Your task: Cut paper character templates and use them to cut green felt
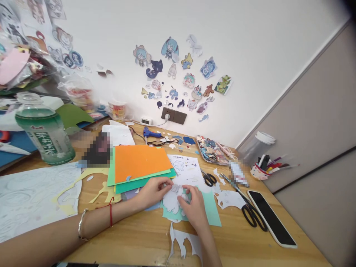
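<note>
A white paper figure cutout [170, 203] is pinched between the left hand [153, 191] and right hand [195, 205] over a mint-green paper sheet [213, 212]; light, even pressure should be applied to prevent creasing.

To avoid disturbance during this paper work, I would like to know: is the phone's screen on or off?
Off, it seems: the phone shows a black screen with nothing lit.
</note>
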A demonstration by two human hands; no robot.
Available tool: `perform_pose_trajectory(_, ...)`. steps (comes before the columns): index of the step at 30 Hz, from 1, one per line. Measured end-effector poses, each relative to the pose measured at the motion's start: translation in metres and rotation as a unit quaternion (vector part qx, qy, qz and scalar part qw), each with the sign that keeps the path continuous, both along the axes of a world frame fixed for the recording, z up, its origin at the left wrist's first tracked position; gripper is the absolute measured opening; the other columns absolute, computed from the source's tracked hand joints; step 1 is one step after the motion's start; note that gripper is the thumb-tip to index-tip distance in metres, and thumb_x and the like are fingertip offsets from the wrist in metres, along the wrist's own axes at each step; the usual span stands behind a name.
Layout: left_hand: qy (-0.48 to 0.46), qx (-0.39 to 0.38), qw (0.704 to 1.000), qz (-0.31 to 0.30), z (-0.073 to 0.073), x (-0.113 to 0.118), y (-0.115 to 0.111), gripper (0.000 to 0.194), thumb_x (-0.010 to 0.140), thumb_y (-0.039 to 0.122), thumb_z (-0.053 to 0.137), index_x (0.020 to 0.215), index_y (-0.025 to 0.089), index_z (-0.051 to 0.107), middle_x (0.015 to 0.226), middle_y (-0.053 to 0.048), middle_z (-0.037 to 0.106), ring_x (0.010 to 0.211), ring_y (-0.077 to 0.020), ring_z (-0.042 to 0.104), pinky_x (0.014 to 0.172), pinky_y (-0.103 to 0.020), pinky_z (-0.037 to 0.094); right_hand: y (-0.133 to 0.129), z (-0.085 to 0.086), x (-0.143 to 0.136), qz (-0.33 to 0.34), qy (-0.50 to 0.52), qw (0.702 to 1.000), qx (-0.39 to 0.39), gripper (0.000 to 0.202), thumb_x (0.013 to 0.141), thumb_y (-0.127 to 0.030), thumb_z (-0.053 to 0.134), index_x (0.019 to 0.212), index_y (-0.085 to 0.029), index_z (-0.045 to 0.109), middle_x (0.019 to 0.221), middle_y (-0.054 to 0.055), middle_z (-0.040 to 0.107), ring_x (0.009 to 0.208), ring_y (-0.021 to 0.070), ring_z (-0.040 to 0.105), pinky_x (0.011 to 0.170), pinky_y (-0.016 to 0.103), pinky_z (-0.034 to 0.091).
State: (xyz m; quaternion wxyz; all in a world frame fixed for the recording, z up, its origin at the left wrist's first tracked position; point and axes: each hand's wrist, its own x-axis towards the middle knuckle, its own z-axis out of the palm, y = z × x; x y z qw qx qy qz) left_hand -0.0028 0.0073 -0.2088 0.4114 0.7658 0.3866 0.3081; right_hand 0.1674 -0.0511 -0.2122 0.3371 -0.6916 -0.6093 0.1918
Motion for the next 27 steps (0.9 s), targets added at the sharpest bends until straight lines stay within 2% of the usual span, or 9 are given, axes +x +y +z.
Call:
perform_pose_trajectory(7,0.007,0.027,0.999,0.031,-0.004,-0.001,0.0,0.025,0.082,0.028,0.042,0.09,0.015,0.062,0.068,-0.001,0.061,0.057,-0.0137,0.052,0.054,-0.022,0.038,0.0,0.001,0.003,-0.012,0.077,0.997,0.008,0.016,0.069,-0.033,0.054,0.075,-0.018,0.057,0.084,0.006,0.056,0.084,0.024,0.046,0.078,0.035,0.035)
perform_pose_trajectory(10,0.018,0.039,0.998,0.045,-0.005,-0.001,0.0,0.025,0.082,0.024,0.041,0.094,0.015,0.06,0.067,0.0,0.06,0.058,-0.0141,0.053,0.053,-0.022,0.037,-0.003,0.004,0.008,-0.014,0.153,0.988,-0.012,0.022,0.071,-0.039,0.054,0.077,-0.018,0.058,0.077,0.004,0.057,0.076,0.0213,0.049,0.069,0.032,0.039)
perform_pose_trajectory(13,0.031,0.048,0.997,0.051,-0.004,-0.002,-0.001,0.026,0.081,0.021,0.04,0.097,0.015,0.06,0.067,0.0,0.061,0.055,-0.0136,0.053,0.052,-0.022,0.036,-0.005,0.006,0.015,-0.023,0.247,0.968,-0.024,0.027,0.074,-0.043,0.054,0.083,-0.018,0.056,0.079,0.003,0.062,0.073,0.0189,0.055,0.064,0.028,0.044)
perform_pose_trajectory(17,0.052,0.059,0.996,0.05,-0.002,-0.003,-0.004,0.027,0.08,0.018,0.04,0.1,0.015,0.058,0.069,0.0,0.064,0.057,-0.0141,0.057,0.054,-0.022,0.038,-0.008,0.008,0.03,-0.094,0.351,0.932,-0.003,0.034,0.072,-0.044,0.059,0.096,-0.02,0.055,0.096,0.004,0.064,0.088,0.019,0.058,0.074,0.026,0.047)
perform_pose_trajectory(19,0.065,0.065,0.995,0.047,-0.002,-0.003,-0.004,0.028,0.081,0.017,0.04,0.103,0.015,0.056,0.071,0.0,0.065,0.059,-0.0148,0.059,0.055,-0.023,0.039,-0.011,0.008,0.043,-0.138,0.389,0.911,0.024,0.036,0.069,-0.044,0.062,0.094,-0.021,0.053,0.099,0.004,0.063,0.091,0.0194,0.058,0.075,0.026,0.048)
perform_pose_trajectory(24,0.104,0.089,0.99,0.04,-0.002,-0.002,-0.006,0.032,0.082,0.019,0.038,0.111,0.016,0.053,0.078,-0.002,0.068,0.066,-0.0182,0.063,0.056,-0.025,0.04,-0.028,0.01,0.081,-0.231,0.436,0.865,0.091,0.041,0.057,-0.041,0.072,0.084,-0.022,0.049,0.091,0.001,0.06,0.08,0.0158,0.058,0.066,0.023,0.049)
perform_pose_trajectory(27,0.131,0.109,0.985,0.031,-0.001,-0.002,-0.008,0.035,0.084,0.021,0.038,0.116,0.017,0.051,0.081,-0.003,0.069,0.068,-0.0198,0.064,0.057,-0.026,0.042,-0.04,0.011,0.097,-0.262,0.435,0.856,0.092,0.046,0.053,-0.041,0.076,0.087,-0.022,0.051,0.095,0.0,0.058,0.079,0.0124,0.056,0.063,0.018,0.048)
